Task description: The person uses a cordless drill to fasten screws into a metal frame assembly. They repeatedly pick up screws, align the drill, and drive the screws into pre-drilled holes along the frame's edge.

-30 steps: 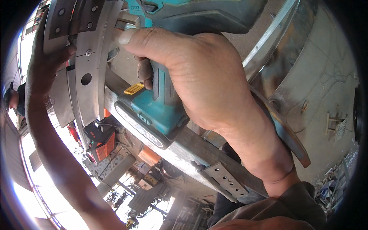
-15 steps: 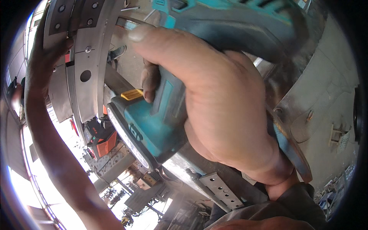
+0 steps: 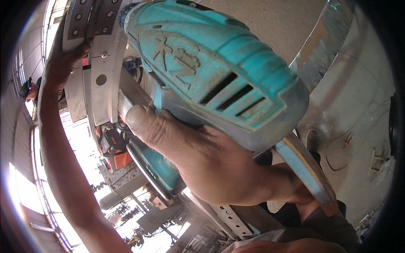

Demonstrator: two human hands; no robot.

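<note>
Drill (image 3: 211, 71) right across the middle of my view, teal and grey, nose angled up and left toward the metal panel (image 3: 110, 90). Right hand (image 3: 202, 158) is closed round its grip, thumb laid along the near side, the other fingers mostly hidden. I've got it high, just under the body, presumably to balance the weight over my wrist, with the battery (image 3: 162, 170) down at the grip's foot. Up front, the chuck (image 3: 125, 17) sits close by the dark plate (image 3: 105, 27) with its round fasteners; whether a bit is touching anything, I can't see. Over to the left hand (image 3: 62, 63): thumb bent onto the front of the metalwork, fingers out of sight behind, so how far they're closed I cannot tell. Likely I'm steadying the edge there, arm out wide so the tool has room. Below, a perforated strip (image 3: 233, 219); by my right wrist, a curved bar (image 3: 303, 168).
</note>
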